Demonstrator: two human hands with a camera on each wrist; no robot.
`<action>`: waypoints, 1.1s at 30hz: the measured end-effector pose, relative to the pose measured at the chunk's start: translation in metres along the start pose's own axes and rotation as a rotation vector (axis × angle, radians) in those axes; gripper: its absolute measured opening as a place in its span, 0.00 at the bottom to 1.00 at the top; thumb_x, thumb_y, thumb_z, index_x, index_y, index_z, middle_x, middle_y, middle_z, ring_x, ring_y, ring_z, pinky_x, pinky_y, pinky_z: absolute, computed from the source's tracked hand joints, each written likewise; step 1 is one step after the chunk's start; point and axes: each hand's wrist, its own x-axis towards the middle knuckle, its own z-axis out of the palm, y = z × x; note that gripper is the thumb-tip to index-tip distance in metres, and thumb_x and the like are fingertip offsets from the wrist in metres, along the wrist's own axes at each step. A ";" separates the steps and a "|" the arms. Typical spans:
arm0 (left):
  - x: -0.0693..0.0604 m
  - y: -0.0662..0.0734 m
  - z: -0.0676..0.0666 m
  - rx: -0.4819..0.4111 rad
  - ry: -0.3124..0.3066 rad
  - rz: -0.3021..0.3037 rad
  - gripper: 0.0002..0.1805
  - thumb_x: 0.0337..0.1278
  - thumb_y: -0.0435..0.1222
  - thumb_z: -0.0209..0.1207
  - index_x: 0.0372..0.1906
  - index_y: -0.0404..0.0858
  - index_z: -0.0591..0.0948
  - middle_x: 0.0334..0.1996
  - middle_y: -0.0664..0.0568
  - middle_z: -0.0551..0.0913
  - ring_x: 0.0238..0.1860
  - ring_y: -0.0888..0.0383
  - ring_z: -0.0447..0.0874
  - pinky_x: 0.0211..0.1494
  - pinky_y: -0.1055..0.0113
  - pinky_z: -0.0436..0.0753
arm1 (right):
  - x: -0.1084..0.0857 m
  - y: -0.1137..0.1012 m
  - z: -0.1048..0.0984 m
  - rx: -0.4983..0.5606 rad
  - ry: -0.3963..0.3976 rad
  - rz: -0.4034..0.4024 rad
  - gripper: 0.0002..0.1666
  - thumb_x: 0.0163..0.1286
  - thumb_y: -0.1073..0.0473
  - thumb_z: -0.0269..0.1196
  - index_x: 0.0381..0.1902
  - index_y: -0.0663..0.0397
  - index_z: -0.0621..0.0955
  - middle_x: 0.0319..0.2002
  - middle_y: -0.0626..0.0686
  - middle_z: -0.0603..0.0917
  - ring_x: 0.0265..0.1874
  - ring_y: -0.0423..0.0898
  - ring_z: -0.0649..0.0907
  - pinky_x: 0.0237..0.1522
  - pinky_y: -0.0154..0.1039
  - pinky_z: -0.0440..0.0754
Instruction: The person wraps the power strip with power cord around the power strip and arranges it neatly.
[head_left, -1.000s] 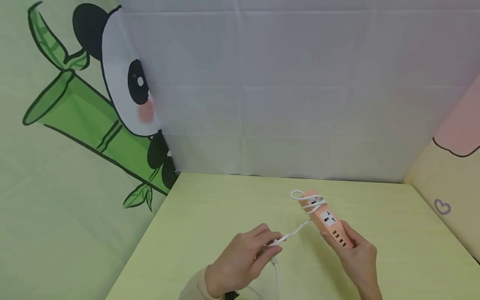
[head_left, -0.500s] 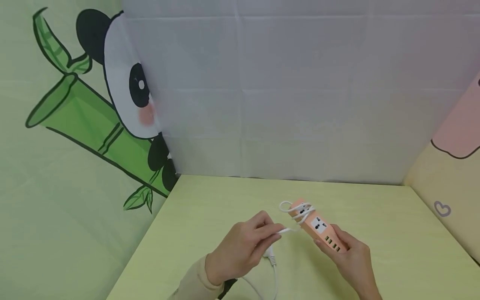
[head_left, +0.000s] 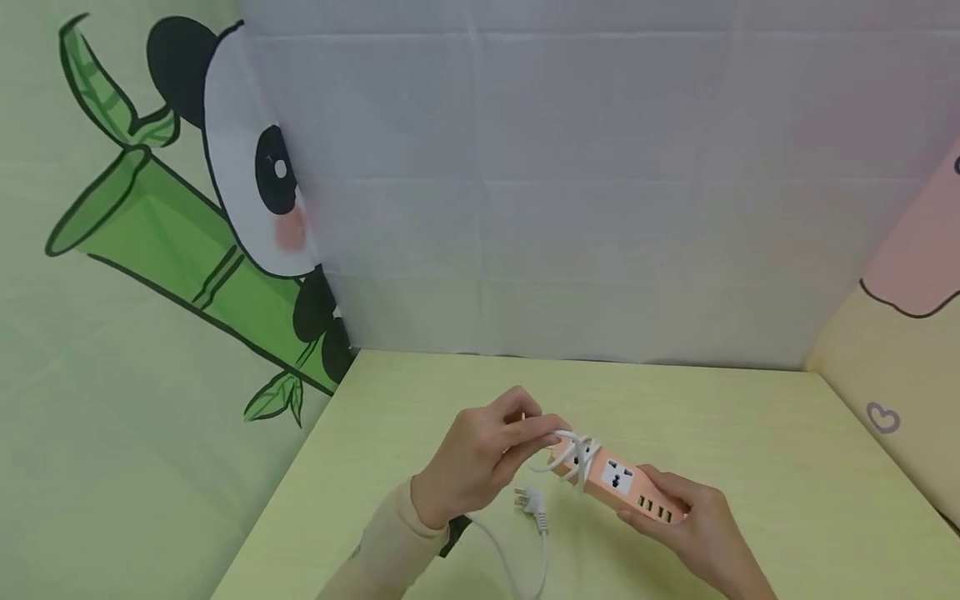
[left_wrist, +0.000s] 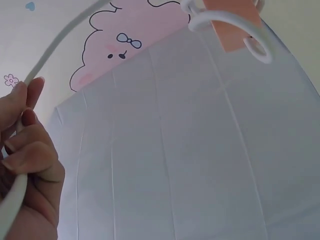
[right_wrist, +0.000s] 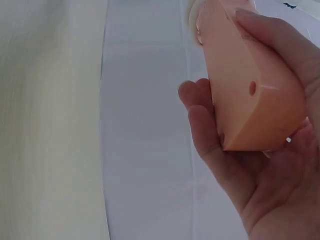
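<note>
My right hand [head_left: 690, 512] grips the near end of a peach-coloured power strip [head_left: 628, 498], its sockets and USB ports facing up. In the right wrist view fingers and thumb wrap round the power strip [right_wrist: 240, 95]. White cord [head_left: 581, 467] is looped several times around the far end. At that end, my left hand [head_left: 487, 450] pinches a length of the cord between thumb and fingers. The left wrist view shows the pinched cord [left_wrist: 52, 47] running up from the left hand [left_wrist: 32, 150]. Below hangs or lies the white plug [head_left: 532, 502]; its prongs point left.
A pale yellow-green table [head_left: 420, 392] lies beneath the hands. Behind it is a grey-white cloth backdrop [head_left: 570, 192]. To the left hangs a green cloth with a panda and bamboo print [head_left: 172, 225]. The cord's tail [head_left: 498, 546] curves down toward the table's near side.
The power strip has swung left and down, becoming more level. My left hand has moved up to its far end with the cord, and the plug has come into clear view.
</note>
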 end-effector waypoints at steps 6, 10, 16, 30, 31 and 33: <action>0.004 -0.010 0.003 0.035 0.019 0.016 0.13 0.76 0.43 0.52 0.49 0.48 0.87 0.31 0.57 0.74 0.21 0.69 0.67 0.28 0.85 0.64 | 0.000 -0.004 -0.007 0.015 -0.087 0.061 0.37 0.52 0.47 0.80 0.60 0.53 0.84 0.52 0.56 0.88 0.31 0.35 0.77 0.30 0.30 0.78; 0.004 -0.016 0.007 0.007 0.028 -0.013 0.13 0.76 0.43 0.52 0.49 0.48 0.87 0.29 0.56 0.75 0.20 0.69 0.66 0.27 0.86 0.64 | -0.003 -0.004 -0.010 0.040 -0.155 0.070 0.36 0.54 0.44 0.79 0.59 0.49 0.84 0.47 0.51 0.89 0.30 0.35 0.78 0.31 0.30 0.78; 0.000 -0.021 0.011 -0.034 0.038 -0.033 0.13 0.76 0.42 0.52 0.50 0.47 0.87 0.27 0.56 0.74 0.20 0.69 0.62 0.27 0.84 0.63 | -0.008 -0.003 -0.014 0.126 -0.285 0.008 0.32 0.56 0.45 0.78 0.58 0.44 0.84 0.44 0.45 0.89 0.33 0.37 0.83 0.35 0.32 0.81; -0.003 -0.030 0.027 -0.029 0.063 -0.051 0.11 0.73 0.43 0.57 0.46 0.48 0.88 0.25 0.57 0.73 0.20 0.70 0.60 0.26 0.84 0.62 | -0.006 -0.002 -0.024 0.214 -0.470 -0.157 0.32 0.61 0.53 0.75 0.61 0.57 0.82 0.49 0.49 0.89 0.36 0.33 0.82 0.34 0.32 0.83; -0.003 -0.031 0.028 -0.025 0.060 -0.056 0.10 0.72 0.43 0.57 0.45 0.48 0.88 0.25 0.57 0.73 0.20 0.70 0.61 0.27 0.84 0.62 | -0.006 -0.002 -0.024 0.216 -0.476 -0.175 0.31 0.61 0.54 0.75 0.61 0.58 0.82 0.49 0.48 0.89 0.36 0.33 0.82 0.34 0.32 0.82; -0.003 -0.032 0.031 -0.028 0.052 -0.078 0.08 0.70 0.42 0.61 0.43 0.48 0.89 0.25 0.58 0.73 0.20 0.70 0.62 0.27 0.84 0.62 | -0.006 -0.004 -0.024 0.228 -0.494 -0.200 0.32 0.62 0.54 0.75 0.62 0.59 0.82 0.49 0.48 0.89 0.37 0.33 0.82 0.35 0.31 0.82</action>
